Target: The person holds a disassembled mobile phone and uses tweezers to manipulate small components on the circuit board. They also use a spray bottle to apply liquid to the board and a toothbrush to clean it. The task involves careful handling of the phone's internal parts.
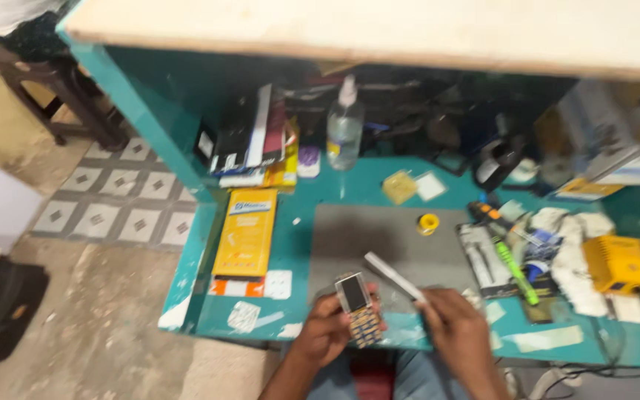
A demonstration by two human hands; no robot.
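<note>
Left hand (pixel 327 333) grips a small keypad phone (pixel 357 309) upright, long axis pointing away over the counter (pixel 350 196), while right hand (pixel 457 326), just beside it, pinches a flat white strip (pixel 394 276) angled up-left from that grip.

a clear spray bottle (pixel 345 126), flat yellow package (pixel 246 231), solder spool (pixel 428 223) and yellow box (pixel 619 264) crowd a teal workbench (pixel 350 189).
</note>
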